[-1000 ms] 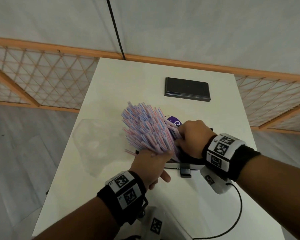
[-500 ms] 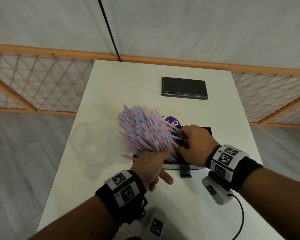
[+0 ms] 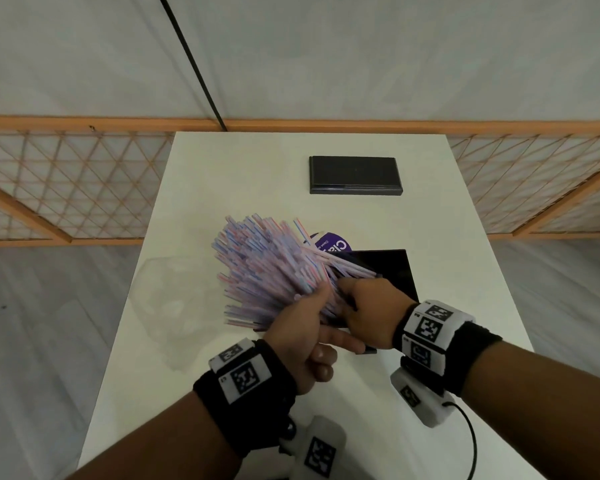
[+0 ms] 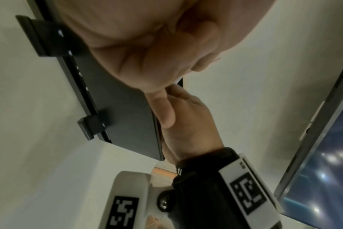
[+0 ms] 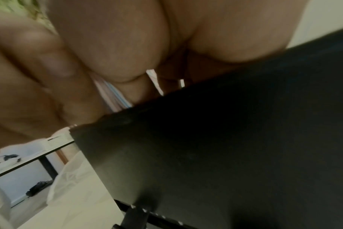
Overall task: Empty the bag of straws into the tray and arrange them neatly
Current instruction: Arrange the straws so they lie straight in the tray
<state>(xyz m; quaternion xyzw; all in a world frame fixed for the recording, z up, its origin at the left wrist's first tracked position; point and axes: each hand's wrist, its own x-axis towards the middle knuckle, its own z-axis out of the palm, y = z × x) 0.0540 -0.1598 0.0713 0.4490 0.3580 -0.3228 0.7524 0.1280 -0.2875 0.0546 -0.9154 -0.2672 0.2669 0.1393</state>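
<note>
Straws [image 3: 274,268], a thick bundle of pink, blue and white ones, fan up and to the left over the near half of the white table [image 3: 243,174]. Both hands hold the bundle at its lower end, above the black tray [image 3: 392,271] that lies on the table under them. The left hand [image 3: 300,336] grips the bundle from the left, thumb along the straws; one finger points right toward the other wrist, and two more are curled under the palm. The right hand [image 3: 371,310] closes on the bundle's right side, its fingers curled round a few straws that splay out to the right over the tray. In the right wrist view, straw ends show between the curled fingers [image 5: 116,51], just above the tray's dark wall [image 5: 225,139]. The left wrist view shows the tray [image 4: 116,99] from below the left palm [image 4: 147,38], with the right hand [image 4: 186,124] at its far edge.

A clear plastic bag [image 3: 174,306] lies flat on the table, left of the hands. A purple label [image 3: 329,245] peeks out behind the straws, at the tray's far edge. A second black tray [image 3: 355,174] sits farther back on the table, well apart from the hands.
</note>
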